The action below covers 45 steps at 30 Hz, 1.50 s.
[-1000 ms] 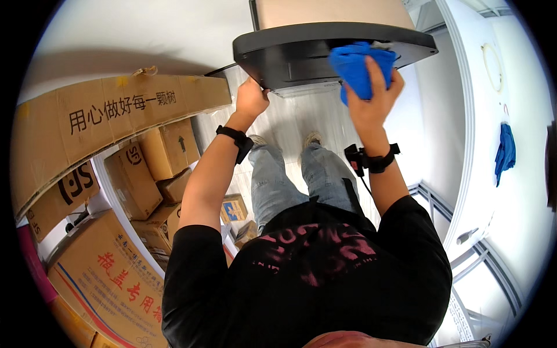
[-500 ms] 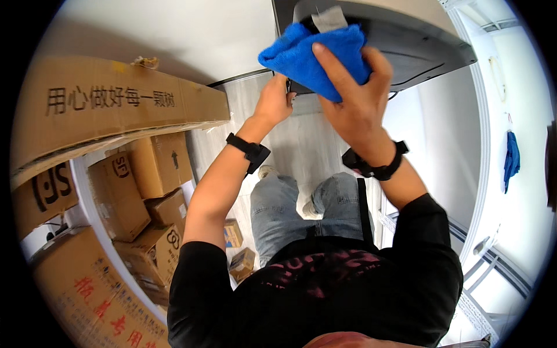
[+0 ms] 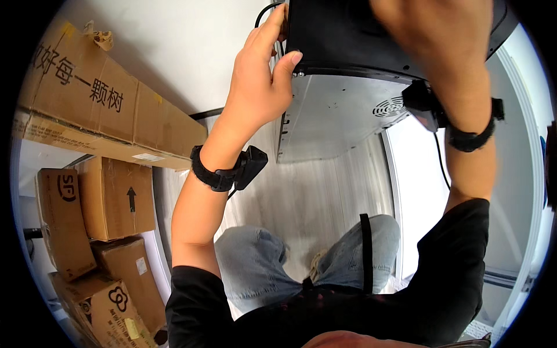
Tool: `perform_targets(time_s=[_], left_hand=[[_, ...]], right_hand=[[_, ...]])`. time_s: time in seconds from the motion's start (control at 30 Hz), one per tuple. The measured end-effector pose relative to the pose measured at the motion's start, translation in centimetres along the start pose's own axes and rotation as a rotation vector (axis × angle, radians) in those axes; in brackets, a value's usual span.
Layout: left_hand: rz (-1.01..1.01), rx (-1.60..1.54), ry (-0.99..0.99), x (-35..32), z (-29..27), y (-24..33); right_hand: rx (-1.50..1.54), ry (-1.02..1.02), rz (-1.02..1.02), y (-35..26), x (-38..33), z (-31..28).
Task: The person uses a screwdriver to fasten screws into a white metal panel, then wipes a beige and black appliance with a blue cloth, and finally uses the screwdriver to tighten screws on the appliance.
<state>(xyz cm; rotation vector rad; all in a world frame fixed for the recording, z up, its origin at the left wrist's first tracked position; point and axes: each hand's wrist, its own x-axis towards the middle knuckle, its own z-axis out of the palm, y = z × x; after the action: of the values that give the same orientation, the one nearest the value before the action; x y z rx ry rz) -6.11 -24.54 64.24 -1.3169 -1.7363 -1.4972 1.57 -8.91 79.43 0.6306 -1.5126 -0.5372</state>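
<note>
A boxy machine with a black top panel [image 3: 342, 40] and a silver metal side [image 3: 339, 110] stands ahead of me. My left hand [image 3: 261, 81] lies along the panel's left edge, fingers stretched out and thumb at the near corner, with no tool visible in it. Over the right part of the black panel is my right hand [image 3: 438, 37], blurred and cut off by the upper edge. Its fingers are hidden, and the blue cloth does not show.
A long cardboard box [image 3: 110, 104] lies to the left, above several stacked cartons [image 3: 122, 197]. Round vent slots [image 3: 387, 107] mark the machine's side. A black cable [image 3: 442, 159] hangs near my right wrist. Pale floor [image 3: 325, 191] shows between my knees and the machine.
My view has shifted closer to the machine, whose silver side now shows. My right hand has moved up and right, and the blue cloth has gone out of sight. My left hand appears higher.
</note>
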Motion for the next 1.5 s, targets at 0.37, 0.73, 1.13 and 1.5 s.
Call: perform_targets(time_s=[0.37, 0.73, 1.13, 1.5], left_hand=[[-0.096, -0.102, 0.065, -1.2, -0.2, 2.6], [0.299, 0.666, 0.156, -3.4, 1.7, 6.6], [0.302, 0.871, 0.013, -4.6, 2.7, 6.9], [0.276, 0.856, -0.024, -4.8, 3.1, 9.0]], right_hand=[[0.152, -0.224, 0.298, -8.7, -6.9, -5.2], [0.066, -0.272, 0.688, -4.8, -13.0, -12.4], [0.145, -0.319, 0.776, -9.6, -13.1, -12.1], [0.17, -0.354, 0.906, -9.7, -18.9, -15.0]])
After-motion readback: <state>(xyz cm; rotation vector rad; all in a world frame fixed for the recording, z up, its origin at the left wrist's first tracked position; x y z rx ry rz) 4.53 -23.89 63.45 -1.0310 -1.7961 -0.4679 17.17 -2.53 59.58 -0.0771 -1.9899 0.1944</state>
